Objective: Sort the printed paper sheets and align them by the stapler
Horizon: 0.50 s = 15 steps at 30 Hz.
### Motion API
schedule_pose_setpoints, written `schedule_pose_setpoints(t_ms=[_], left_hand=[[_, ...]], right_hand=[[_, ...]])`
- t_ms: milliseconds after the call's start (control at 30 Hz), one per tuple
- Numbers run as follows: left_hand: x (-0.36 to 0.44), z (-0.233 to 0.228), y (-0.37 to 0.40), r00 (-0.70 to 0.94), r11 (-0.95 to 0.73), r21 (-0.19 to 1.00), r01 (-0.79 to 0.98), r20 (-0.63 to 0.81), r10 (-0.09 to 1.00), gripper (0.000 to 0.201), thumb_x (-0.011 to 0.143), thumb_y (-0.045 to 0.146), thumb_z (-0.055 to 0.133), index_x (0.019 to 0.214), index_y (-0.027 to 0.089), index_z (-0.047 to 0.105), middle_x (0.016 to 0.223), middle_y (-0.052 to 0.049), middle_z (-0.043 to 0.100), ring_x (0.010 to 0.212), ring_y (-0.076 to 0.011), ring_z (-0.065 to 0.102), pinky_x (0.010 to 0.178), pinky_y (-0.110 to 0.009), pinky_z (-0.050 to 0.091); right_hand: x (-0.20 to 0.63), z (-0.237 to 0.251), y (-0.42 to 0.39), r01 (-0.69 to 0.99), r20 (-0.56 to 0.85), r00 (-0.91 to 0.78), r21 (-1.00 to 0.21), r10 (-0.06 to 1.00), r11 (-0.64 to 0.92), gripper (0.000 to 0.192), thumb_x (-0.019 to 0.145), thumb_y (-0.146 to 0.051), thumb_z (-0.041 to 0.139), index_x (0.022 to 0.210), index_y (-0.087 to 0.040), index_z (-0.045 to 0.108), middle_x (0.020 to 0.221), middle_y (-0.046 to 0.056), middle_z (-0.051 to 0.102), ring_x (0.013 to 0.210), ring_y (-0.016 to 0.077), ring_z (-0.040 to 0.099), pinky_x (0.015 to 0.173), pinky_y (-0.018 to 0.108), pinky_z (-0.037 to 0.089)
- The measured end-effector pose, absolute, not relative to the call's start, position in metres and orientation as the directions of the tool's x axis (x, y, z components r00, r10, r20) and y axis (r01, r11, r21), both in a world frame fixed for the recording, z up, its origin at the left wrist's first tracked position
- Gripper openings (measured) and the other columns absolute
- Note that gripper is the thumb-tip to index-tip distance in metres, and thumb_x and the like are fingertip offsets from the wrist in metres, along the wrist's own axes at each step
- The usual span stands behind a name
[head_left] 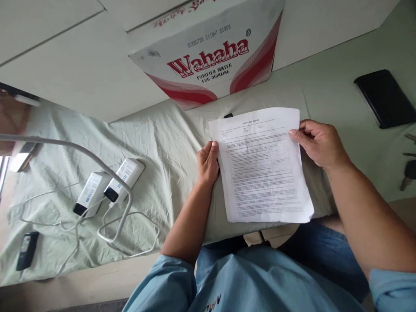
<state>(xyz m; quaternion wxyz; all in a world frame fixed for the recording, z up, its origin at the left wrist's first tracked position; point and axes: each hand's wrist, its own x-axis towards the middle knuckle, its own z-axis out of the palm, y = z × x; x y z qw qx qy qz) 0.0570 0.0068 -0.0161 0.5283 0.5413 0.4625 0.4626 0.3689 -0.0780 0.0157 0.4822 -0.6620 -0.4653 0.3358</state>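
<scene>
A white sheet of paper with dense printed text and a heading at its top is held up in front of me, above the cloth. My left hand pinches its left edge, thumb on the front face and the other fingers curled. On the opposite side, my right hand grips the upper right edge, its thumb over the print and fingers behind. The paper curves slightly, and its lower right corner bends. A small black object peeks out behind the top edge, mostly hidden.
A Wahaha water carton stands at the back. Two white power banks with grey cables lie left on the wrinkled green cloth. A small black device is at lower left. A black phone-like object and keys lie right.
</scene>
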Motion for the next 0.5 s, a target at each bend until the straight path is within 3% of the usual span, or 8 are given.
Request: schedule_pose_setpoints(t_ms=[167, 500], left_hand=[[0.06, -0.0108, 0.0044, 0.122, -0.003, 1.0, -0.027, 0.006, 0.993, 0.068, 0.092, 0.069, 0.078, 0.063, 0.022, 0.037, 0.059, 0.005, 0.026, 0.054, -0.0107, 0.023, 0.049, -0.03, 0.02], [0.0604, -0.0147, 0.0032, 0.117, -0.022, 0.999, -0.05, 0.028, 0.993, 0.066, 0.094, 0.069, 0.075, 0.063, 0.022, 0.041, 0.06, 0.004, 0.028, 0.054, -0.0107, 0.024, 0.049, -0.031, 0.021]], right_hand=[[0.3698, 0.011, -0.0771, 0.415, 0.134, 0.436, -0.908, 0.89, -0.066, 0.014, 0.087, -0.04, 0.085, 0.09, -0.027, 0.08, 0.082, 0.001, 0.079, 0.075, 0.0201, 0.069, 0.075, 0.037, 0.054], [0.3615, 0.0073, -0.0759, 0.18, 0.104, 0.529, -0.984, 0.842, 0.008, 0.023, 0.078, -0.04, 0.096, 0.086, -0.027, 0.078, 0.078, 0.002, 0.076, 0.071, 0.0184, 0.064, 0.072, 0.037, 0.052]])
